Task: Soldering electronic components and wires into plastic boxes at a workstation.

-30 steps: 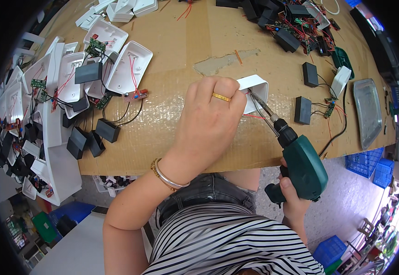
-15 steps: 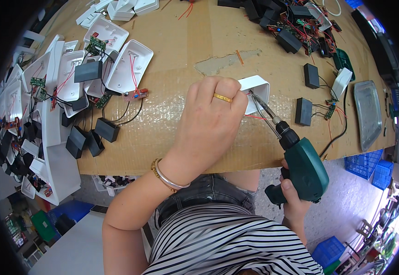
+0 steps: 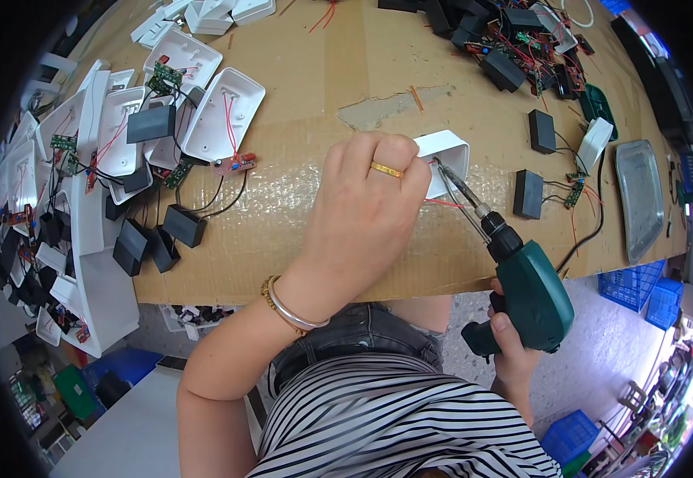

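Note the open white casing (image 3: 440,143) at the middle of the cardboard-covered table (image 3: 299,95), against the curled fingers of the left hand (image 3: 366,203), with fingertips hidden and the exact pinch impossible to tell. Observe the right hand (image 3: 514,350) wrapped around the handle of a green pistol-shaped tool (image 3: 536,291), its metal tip (image 3: 467,193) reaching into the casing's opening above a red wire (image 3: 444,203).

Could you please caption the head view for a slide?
Left hand at white casing; right hand points green soldering gun inside.
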Motion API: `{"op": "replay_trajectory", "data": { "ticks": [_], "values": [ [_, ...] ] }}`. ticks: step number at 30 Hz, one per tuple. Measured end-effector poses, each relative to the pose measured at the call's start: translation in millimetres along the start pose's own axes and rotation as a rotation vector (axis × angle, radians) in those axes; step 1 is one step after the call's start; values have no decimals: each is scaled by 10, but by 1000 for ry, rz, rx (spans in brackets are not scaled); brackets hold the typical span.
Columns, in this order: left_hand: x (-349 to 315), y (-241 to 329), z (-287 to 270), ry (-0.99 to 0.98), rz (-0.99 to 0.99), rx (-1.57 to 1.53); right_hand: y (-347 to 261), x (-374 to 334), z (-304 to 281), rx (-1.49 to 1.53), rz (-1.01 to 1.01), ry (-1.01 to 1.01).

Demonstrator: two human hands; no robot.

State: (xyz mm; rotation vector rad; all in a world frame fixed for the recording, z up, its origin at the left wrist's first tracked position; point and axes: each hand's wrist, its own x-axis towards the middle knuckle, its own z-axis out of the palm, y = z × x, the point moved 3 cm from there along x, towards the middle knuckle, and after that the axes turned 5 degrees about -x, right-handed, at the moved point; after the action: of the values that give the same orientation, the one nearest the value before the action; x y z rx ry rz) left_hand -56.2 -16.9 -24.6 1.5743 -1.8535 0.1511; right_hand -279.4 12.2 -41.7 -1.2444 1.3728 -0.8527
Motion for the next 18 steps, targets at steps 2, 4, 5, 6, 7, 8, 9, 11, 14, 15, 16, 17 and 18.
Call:
{"op": "replay_trajectory", "data": {
  "ticks": [2,4,5,6,7,8,9,11,14,15,16,17,18],
  "values": [
    [2,2,-7,4,0,-1,-10,2,-7,-12,5,2],
    [-2,2,-11,-6,-5,-3,-16,3,-5,-23,11,3],
    [-4,1,-12,-6,-6,-3,-26,4,1,-19,1,13],
    [-3,2,-12,-5,-5,-5,-39,6,5,-15,-10,23],
    [-3,3,-12,-4,-4,-6,-49,8,8,-17,-10,22],
    [-2,3,-13,-4,-5,-6,-59,9,11,-9,-10,22],
    [-1,4,-13,-8,-4,4,-66,12,14,-2,-10,22],
    [1,5,-18,-11,-3,16,-74,20,12,-2,-12,19],
    [6,8,-15,-10,0,11,-81,44,-6,-7,-13,-9],
    [5,9,-15,-9,1,9,-82,50,-3,-9,-13,-39],
    [5,10,-13,-7,2,7,-86,50,2,-9,-13,-39],
    [4,11,-9,-7,3,6,-98,47,4,-7,-27,-16],
    [3,11,-12,-7,1,10,-108,45,11,-5,-42,4]
  ]
}}
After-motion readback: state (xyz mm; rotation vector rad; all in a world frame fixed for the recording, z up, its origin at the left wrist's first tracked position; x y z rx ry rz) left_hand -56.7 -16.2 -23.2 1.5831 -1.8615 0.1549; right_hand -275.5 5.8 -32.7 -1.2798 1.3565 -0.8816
